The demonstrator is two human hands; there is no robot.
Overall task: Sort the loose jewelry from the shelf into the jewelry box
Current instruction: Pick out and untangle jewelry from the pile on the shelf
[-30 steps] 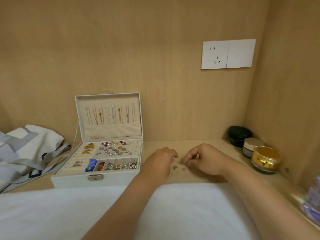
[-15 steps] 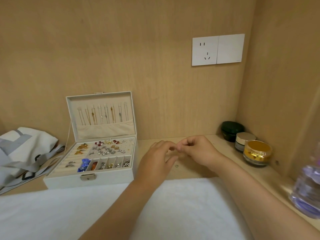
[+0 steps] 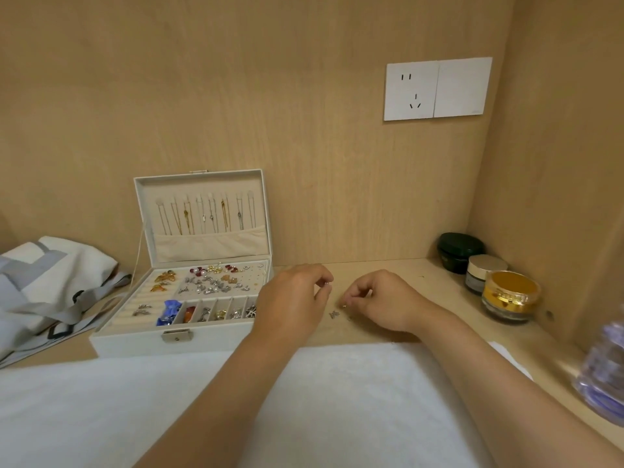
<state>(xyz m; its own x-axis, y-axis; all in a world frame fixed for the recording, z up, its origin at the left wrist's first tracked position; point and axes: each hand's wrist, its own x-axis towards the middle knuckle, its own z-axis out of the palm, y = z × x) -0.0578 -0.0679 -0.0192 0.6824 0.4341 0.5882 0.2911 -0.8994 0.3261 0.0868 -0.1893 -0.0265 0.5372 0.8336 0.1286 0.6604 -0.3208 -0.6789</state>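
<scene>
Head view: white rectangular jewelry box sits open at the left of the pale wooden shelf. Lid is propped back with chains hung inside and the tray compartments are exposed, so pieces can drop straight in. A few loose silver jewelry pieces lie on the shelf just right of the box, between both hands, likely bunched for picking one at a time.

Left hand: fingers curled, thumb and forefinger pinching a small silver piece. It's held above the shelf beside the box's right edge, probably next into the tray.

Right hand: fingers curled in, tips closed on a tiny gold-toned bit right by the loose pile. Can't tell if it's off the shelf yet.

Three round cosmetic jars stand in the right corner, well apart.
</scene>
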